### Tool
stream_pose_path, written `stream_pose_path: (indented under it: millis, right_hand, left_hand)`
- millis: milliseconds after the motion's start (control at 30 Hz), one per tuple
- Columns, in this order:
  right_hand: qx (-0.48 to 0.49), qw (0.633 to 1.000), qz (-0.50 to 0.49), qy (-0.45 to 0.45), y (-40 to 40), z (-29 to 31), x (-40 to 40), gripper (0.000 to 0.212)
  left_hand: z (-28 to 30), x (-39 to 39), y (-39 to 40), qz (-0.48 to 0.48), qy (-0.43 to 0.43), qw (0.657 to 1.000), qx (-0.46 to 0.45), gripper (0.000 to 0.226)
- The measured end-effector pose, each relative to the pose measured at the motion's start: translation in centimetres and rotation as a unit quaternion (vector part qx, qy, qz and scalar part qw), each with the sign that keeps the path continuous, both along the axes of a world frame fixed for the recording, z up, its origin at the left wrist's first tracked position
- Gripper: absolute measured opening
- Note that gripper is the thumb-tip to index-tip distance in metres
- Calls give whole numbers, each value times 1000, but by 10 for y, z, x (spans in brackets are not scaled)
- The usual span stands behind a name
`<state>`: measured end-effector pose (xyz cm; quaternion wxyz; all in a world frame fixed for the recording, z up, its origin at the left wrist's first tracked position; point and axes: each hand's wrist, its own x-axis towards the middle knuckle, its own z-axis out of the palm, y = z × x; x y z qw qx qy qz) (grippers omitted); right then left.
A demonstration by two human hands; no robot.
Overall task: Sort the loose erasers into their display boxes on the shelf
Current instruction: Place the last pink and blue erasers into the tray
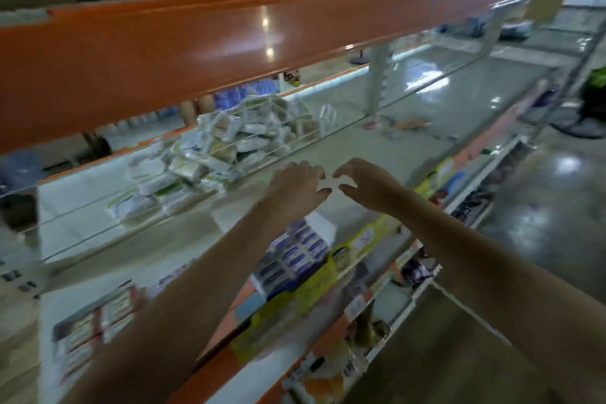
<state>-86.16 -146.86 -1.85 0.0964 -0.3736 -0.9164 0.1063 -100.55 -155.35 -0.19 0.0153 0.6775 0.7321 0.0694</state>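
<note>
Both arms are reaching over the shelf [377, 141], and the left hand [296, 188] and right hand [369, 185] are hovering side by side, fingertips nearly meeting, fingers loosely curled and grasping nothing. At about six o'clock from the hands, a display box [295, 256] of blue-labelled erasers is sitting near the shelf's front edge. At ten o'clock, a heap of loose wrapped erasers [210, 154] is lying behind a clear divider; the frame is blurring, so their labels are probably white and green. At seven o'clock, near the left forearm, another display box [95, 328] with red edging is resting. Above, an orange shelf beam [229, 39] is crossing the view.
</note>
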Motion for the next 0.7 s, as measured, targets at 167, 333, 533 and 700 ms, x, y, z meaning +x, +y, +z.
stream_pose_path:
  millis: [167,333,533,700]
  right_hand:
    - [-24,999,-36,-25,72,-12,80,37]
    - [-49,996,-65,-43,132,-22,135,39]
    - [-78,994,-57,-48,188,-38,147,40]
    - [-70,997,-42,-17,236,-49,126,39]
  left_hand:
    - [-9,72,81,-4,10,1000,-22,43]
    - [-35,117,150,13,10,998,-53,45]
    - [-63,123,211,34,15,996,-85,43]
    - [-69,104,265,72,0,995,-67,38]
